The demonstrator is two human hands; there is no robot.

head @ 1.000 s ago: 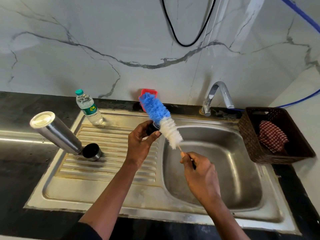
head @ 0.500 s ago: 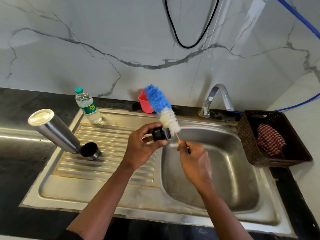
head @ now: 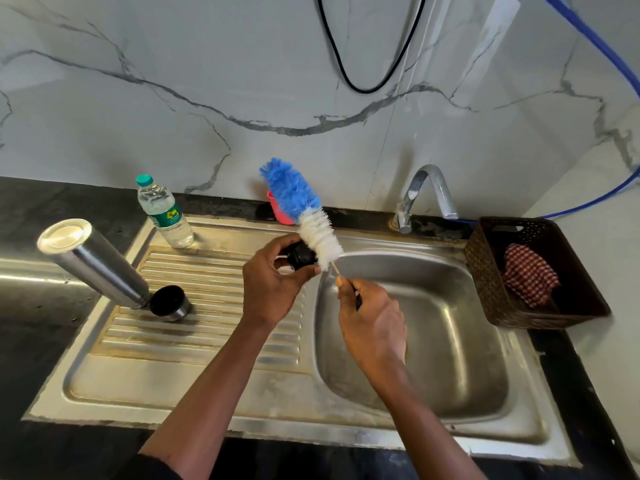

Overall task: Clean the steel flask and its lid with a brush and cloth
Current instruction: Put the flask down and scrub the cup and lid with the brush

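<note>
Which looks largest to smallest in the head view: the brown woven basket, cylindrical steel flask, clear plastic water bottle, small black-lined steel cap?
1. Brown woven basket
2. Cylindrical steel flask
3. Clear plastic water bottle; it stands farther back, so true size unsure
4. Small black-lined steel cap

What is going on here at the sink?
A person holds a small black lid in the left hand and presses the white bristles of a blue-and-white brush against it; the right hand grips its handle. The steel flask rests on the drainboard, a steel cup beside it. The checked cloth lies untouched in the brown basket.
</note>
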